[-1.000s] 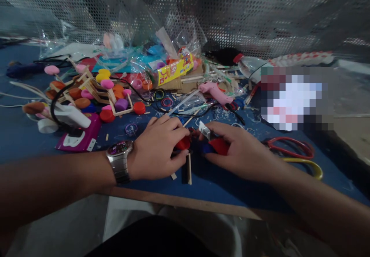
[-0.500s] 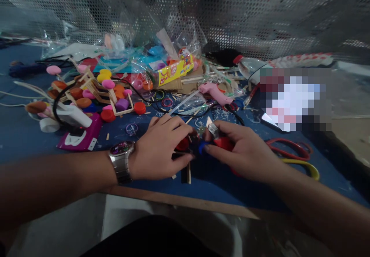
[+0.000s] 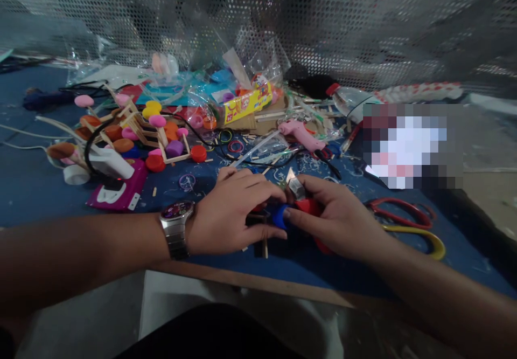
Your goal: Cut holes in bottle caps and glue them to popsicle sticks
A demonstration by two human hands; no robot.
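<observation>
My left hand [image 3: 238, 208], with a metal watch on its wrist, curls over a small piece with a red cap [image 3: 258, 207] and thin sticks, mostly hidden under the fingers. Its thumb and fingertips reach the blue bottle cap [image 3: 278, 217]. My right hand [image 3: 341, 219] pinches that blue cap at its thumb tip. In the same hand lies a red utility knife [image 3: 309, 207], its metal head and blade pointing up and away. A wooden stick [image 3: 265, 248] shows on the table just below my left thumb.
Left stand stick frames [image 3: 175, 159] with coloured caps and a purple power strip [image 3: 137, 186]. Beyond my hands lies a pink glue gun [image 3: 302, 135]. Red-and-yellow-handled scissors [image 3: 436, 243], a lit phone [image 3: 404, 154] and a plastic bottle [image 3: 351, 100] are on the right.
My left hand has shifted right, its thumb and fingertips now at the blue cap. My right hand still holds the knife and cap. The view has shifted slightly.
</observation>
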